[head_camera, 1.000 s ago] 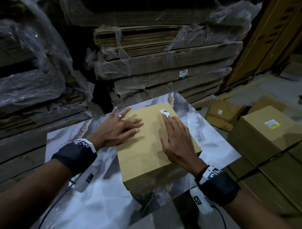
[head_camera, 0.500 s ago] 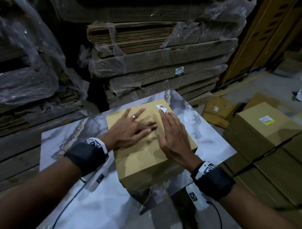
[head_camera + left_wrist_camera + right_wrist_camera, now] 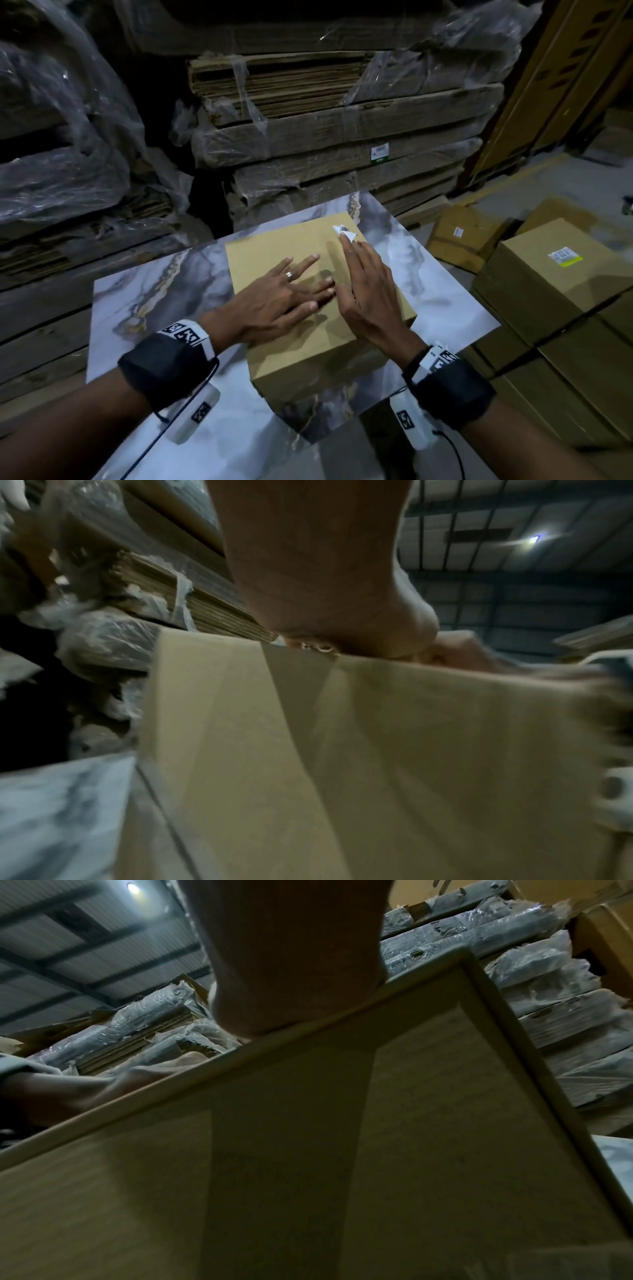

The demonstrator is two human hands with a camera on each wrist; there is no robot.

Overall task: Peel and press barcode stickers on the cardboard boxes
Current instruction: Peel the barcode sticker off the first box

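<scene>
Press step underway: left hand is lying flat, holding nothing, steadying the box on the table. Right hand, fingers straight, is pinning the half-curled barcode sticker at the box's far right corner. Next: smooth it flat w/ firm fingertip pressure.

- Head view looks forward and down from above at the box on the surface.
- Both wrist views look up from close against the box's sides, sharing the box.
</scene>
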